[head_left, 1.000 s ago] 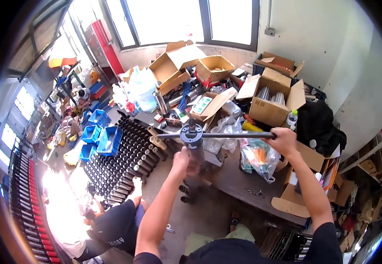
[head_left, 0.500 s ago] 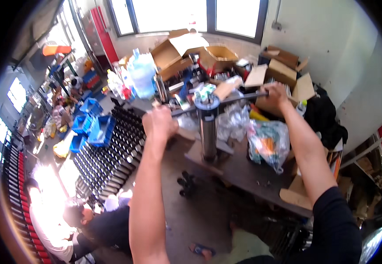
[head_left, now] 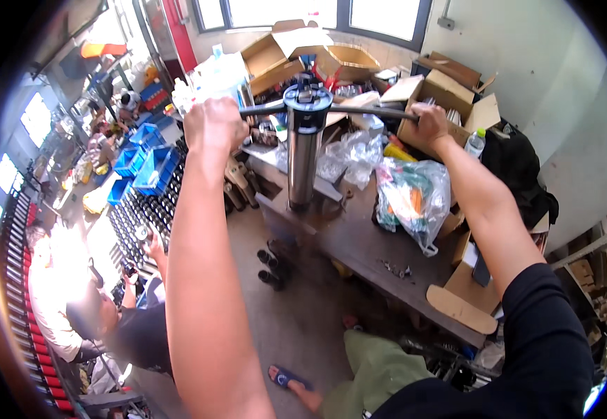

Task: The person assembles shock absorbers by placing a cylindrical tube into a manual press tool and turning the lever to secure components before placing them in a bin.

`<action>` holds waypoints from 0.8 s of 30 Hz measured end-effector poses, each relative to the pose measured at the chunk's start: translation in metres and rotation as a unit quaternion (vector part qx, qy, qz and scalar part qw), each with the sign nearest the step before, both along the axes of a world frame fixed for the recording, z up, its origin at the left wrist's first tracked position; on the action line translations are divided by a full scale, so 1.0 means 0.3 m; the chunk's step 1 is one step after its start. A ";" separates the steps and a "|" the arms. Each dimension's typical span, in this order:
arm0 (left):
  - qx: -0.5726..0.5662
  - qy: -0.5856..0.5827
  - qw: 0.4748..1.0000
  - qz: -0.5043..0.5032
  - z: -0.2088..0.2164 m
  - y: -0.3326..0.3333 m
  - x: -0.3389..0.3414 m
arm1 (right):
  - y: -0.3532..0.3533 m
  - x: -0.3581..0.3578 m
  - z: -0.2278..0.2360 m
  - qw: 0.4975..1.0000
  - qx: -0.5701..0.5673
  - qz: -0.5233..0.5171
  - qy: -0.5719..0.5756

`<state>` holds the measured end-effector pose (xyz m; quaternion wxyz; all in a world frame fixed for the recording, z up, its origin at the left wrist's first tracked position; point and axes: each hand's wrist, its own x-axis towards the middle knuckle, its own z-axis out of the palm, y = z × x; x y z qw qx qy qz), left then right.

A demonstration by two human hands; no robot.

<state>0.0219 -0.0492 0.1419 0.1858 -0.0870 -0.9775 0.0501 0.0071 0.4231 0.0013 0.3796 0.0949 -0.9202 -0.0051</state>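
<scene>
Both my hands are on a long dark bar (head_left: 377, 112) that runs crosswise through the head of an upright shiny metal cylinder (head_left: 303, 164). My left hand (head_left: 213, 127) is wrapped round the bar's left end, and my right hand (head_left: 430, 124) grips its right end. A dark round cap (head_left: 308, 98) tops the cylinder. Its foot meets a metal plate (head_left: 279, 213) at the corner of the workbench (head_left: 359, 234); how it is fixed there is hard to make out. My left hand hides its end of the bar.
Clear plastic bags (head_left: 415, 199), small metal parts (head_left: 396, 269) and opened cardboard boxes (head_left: 450, 98) crowd the bench. Several dark tubes (head_left: 268, 269) stand on the floor. Left of me, a co-worker in a dark shirt (head_left: 143, 335) sits near racked black rods and blue crates (head_left: 157, 171).
The bar has turned about the cylinder: my left hand has moved forward and left, with both hands still gripping. My view has shifted, and the cylinder's top appears farther left.
</scene>
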 end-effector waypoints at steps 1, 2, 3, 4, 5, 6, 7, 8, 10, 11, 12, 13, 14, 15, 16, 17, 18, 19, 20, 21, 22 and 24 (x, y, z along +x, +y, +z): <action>-0.001 0.009 1.000 0.009 0.002 -0.010 0.014 | -0.022 0.000 -0.003 1.000 -0.003 0.016 0.006; -0.001 0.015 1.000 0.010 -0.003 0.002 0.021 | -0.012 0.012 -0.007 1.000 0.001 0.023 0.014; 0.001 0.027 1.000 0.008 -0.003 0.008 0.011 | -0.008 0.012 -0.004 1.000 0.002 0.010 0.024; 0.001 0.032 0.999 0.010 -0.008 0.015 0.028 | -0.021 0.022 -0.017 1.000 0.001 0.000 0.026; 0.010 0.042 0.999 0.010 -0.004 0.017 0.039 | -0.028 0.025 -0.016 0.999 -0.006 0.014 0.044; 0.010 0.045 0.999 0.020 0.014 0.022 0.039 | -0.037 0.021 -0.004 0.998 -0.013 0.027 0.061; 0.015 0.036 0.999 0.025 0.001 0.040 0.043 | -0.034 0.039 -0.003 0.998 -0.015 0.028 0.054; 0.020 0.028 0.999 0.031 -0.008 0.056 0.045 | -0.014 0.042 -0.019 0.998 -0.016 0.023 0.062; 0.010 0.014 0.999 0.043 -0.021 0.063 0.049 | -0.019 0.005 -0.044 0.996 -0.018 0.026 0.082; 0.009 0.020 0.998 0.051 -0.022 0.057 0.049 | -0.026 -0.003 -0.041 0.996 -0.010 0.031 0.087; 0.008 0.027 0.998 0.059 -0.017 0.048 0.047 | -0.029 -0.009 -0.029 0.997 -0.008 0.018 0.079; 0.010 0.034 0.998 0.054 -0.017 0.055 0.059 | -0.016 -0.033 -0.024 0.995 -0.009 0.038 0.094; 0.006 0.039 0.998 0.048 -0.002 0.066 0.089 | -0.011 -0.053 -0.021 0.992 -0.015 0.059 0.108; 0.003 0.053 0.998 0.045 0.001 0.074 0.098 | -0.003 -0.068 -0.016 0.992 -0.021 0.052 0.114; -0.003 0.058 0.998 0.040 -0.003 0.077 0.098 | -0.011 -0.059 -0.025 0.991 -0.038 0.046 0.116; 0.006 0.068 0.997 0.032 0.002 0.067 0.106 | -0.025 -0.066 -0.023 0.992 -0.033 0.044 0.110; 0.011 0.068 0.997 0.042 0.007 0.037 0.110 | -0.037 -0.076 -0.014 0.993 -0.028 0.043 0.104; 0.019 0.053 0.998 0.040 -0.019 0.025 0.095 | -0.031 -0.063 -0.017 0.995 -0.024 0.063 0.079; 0.022 0.039 0.998 0.036 -0.016 0.031 0.095 | -0.028 -0.054 -0.009 0.995 -0.027 0.083 0.058; 0.031 0.015 0.998 0.047 -0.020 0.046 0.093 | -0.012 -0.040 -0.010 0.997 -0.032 0.063 0.026; 0.040 0.017 0.998 0.048 -0.014 0.032 0.096 | -0.026 -0.025 0.005 0.998 -0.046 0.035 -0.011; 0.027 0.022 0.996 0.080 -0.012 -0.015 0.105 | -0.123 0.014 0.034 0.995 -0.092 0.018 -0.042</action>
